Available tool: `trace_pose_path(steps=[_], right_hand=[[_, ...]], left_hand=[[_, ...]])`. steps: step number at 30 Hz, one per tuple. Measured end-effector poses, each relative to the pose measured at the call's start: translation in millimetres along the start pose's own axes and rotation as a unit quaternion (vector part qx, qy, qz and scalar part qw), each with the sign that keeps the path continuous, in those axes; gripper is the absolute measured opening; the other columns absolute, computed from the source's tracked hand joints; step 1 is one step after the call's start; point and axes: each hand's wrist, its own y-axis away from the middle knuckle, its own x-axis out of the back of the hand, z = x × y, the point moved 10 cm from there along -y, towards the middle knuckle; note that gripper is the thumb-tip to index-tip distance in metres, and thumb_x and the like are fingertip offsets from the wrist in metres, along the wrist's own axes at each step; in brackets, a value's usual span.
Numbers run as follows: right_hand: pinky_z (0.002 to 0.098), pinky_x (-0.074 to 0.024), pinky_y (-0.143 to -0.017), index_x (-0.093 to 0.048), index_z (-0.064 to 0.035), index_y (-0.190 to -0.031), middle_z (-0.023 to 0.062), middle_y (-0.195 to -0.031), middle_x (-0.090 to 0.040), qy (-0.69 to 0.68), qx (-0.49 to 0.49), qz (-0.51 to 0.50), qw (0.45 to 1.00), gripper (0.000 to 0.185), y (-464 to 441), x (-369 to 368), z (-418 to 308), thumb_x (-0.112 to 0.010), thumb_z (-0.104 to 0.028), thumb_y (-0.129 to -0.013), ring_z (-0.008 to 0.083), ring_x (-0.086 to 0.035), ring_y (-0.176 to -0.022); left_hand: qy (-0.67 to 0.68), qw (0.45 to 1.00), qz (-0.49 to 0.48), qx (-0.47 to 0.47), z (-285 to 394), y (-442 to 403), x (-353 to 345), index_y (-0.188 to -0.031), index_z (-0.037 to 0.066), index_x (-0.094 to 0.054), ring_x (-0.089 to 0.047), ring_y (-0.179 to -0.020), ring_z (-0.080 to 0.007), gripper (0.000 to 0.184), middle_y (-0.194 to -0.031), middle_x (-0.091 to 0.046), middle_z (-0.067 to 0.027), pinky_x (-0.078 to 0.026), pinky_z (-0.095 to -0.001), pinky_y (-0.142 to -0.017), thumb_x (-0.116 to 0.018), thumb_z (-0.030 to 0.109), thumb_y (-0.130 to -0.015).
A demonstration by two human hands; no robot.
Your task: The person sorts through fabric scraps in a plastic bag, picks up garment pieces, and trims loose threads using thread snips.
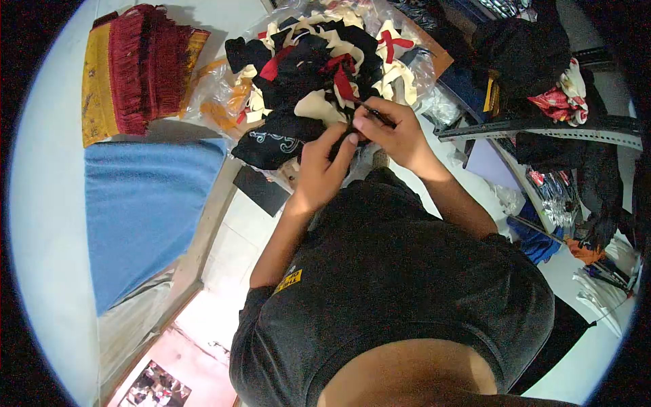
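Observation:
My left hand (324, 163) is closed, thumb and fingers pinching the edge of a small black and red cloth piece (344, 85). Close against it, my right hand (397, 132) is closed around a thin dark tool (378, 117); its exact kind is too small to tell. The fingertips of both hands nearly meet. Beneath and beyond them spreads a heap of black, cream and red fabric pieces (319, 41) on clear plastic. A black cloth with pale lettering (271, 144) lies just left of my left hand.
A blue towel (152, 210) hangs at left, below a maroon and yellow fringed cloth (146, 74). On the right, a perforated metal rail (542, 130) runs beside dark garments (522, 54) and plastic-wrapped packets (553, 193). White tiled floor (234, 234) shows at lower left.

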Motion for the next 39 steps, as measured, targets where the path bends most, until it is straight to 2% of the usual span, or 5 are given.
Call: trace_pose_path(steps=[5, 12, 18, 27, 39], right_hand=[[0.0211, -0.0432, -0.07, -0.063, -0.0011, -0.095, -0.0031, -0.084, -0.061, -0.005, 0.034, 0.049, 0.998, 0.015, -9, 8, -4, -0.065, -0.016, -0.094, 0.003, -0.054, -0.079], [0.021, -0.025, -0.053, -0.068, -0.0057, -0.101, -0.0074, -0.075, -0.053, 0.093, 0.022, -0.166, 0.981, 0.018, -7, -22, -20, -0.073, -0.015, -0.086, 0.0007, -0.031, -0.059], [0.0197, -0.0311, -0.056, -0.068, -0.0047, -0.102, -0.006, -0.078, -0.057, 0.119, 0.012, -0.198, 0.973, 0.016, -13, -23, -2, -0.072, -0.013, -0.088, 0.0015, -0.04, -0.064], [0.0235, -0.0451, -0.068, -0.064, 0.0027, -0.107, -0.0008, -0.085, -0.063, 0.03, 0.02, -0.099, 0.994, 0.026, -22, -15, 15, -0.061, -0.021, -0.099, 0.0041, -0.054, -0.078], [0.0213, -0.0423, -0.071, -0.064, 0.001, -0.101, -0.0017, -0.081, -0.061, 0.064, 0.034, -0.037, 0.997, 0.025, -19, -9, 14, -0.059, -0.023, -0.1, 0.0042, -0.051, -0.078]], left_hand=[[0.033, 0.998, -0.048, 0.0, -6, 7, -11, -0.089, -0.002, -0.06, -0.048, -0.063, -0.0116, 0.023, -0.068, -0.056, -0.0119, -0.043, -0.0302, -0.06, -0.054, 0.017, -0.1], [0.124, 0.99, -0.018, 0.068, -32, 15, -8, -0.078, 0.0, -0.058, -0.045, -0.064, -0.0088, 0.036, -0.067, -0.053, -0.0007, -0.038, -0.0258, -0.06, -0.045, 0.022, -0.103], [0.145, 0.989, -0.013, 0.036, -27, 13, -7, -0.081, -0.001, -0.057, -0.046, -0.072, -0.0095, 0.033, -0.073, -0.054, -0.0027, -0.039, -0.0263, -0.067, -0.042, 0.019, -0.103], [0.109, 0.993, 0.023, 0.028, -20, 12, -5, -0.092, 0.0, -0.057, -0.048, -0.075, -0.0103, 0.02, -0.079, -0.056, -0.0039, -0.042, -0.0268, -0.072, -0.044, 0.013, -0.101], [0.143, 0.988, 0.039, 0.049, -32, 9, -4, -0.088, 0.001, -0.056, -0.045, -0.077, -0.0073, 0.024, -0.078, -0.054, -0.0003, -0.039, -0.024, -0.071, -0.049, 0.017, -0.103]])
